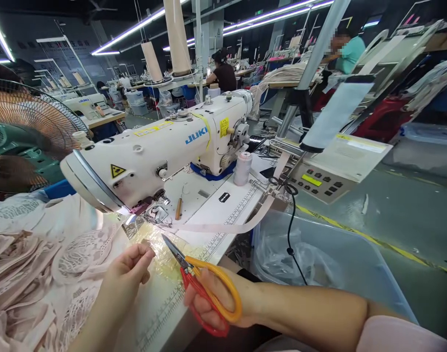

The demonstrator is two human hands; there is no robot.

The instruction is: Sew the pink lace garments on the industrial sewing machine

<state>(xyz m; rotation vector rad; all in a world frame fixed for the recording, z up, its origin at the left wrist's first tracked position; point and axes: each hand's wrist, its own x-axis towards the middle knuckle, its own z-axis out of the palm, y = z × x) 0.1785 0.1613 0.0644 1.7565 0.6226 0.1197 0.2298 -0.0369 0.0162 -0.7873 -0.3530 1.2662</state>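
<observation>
My right hand (216,298) grips a pair of scissors (194,266) with one orange and one red handle, its blades together and pointing up and left. Close by on the left, my left hand (130,269) is closed in a pinch; whatever lies between the fingertips is too small to make out. Just beyond both hands stands a white JUKI sewing machine (172,142). A pale pink elastic band (223,228) runs across the table to its needle area. Clear yellowish film (165,247) covers the table under the blades.
Pale pink lace garments (80,244) are heaped at the left. An awl (178,209) and a thread cone (242,168) stand or lie on the table. A control box (326,176) and a plastic bin (319,254) are at the right, a fan (29,127) at the left.
</observation>
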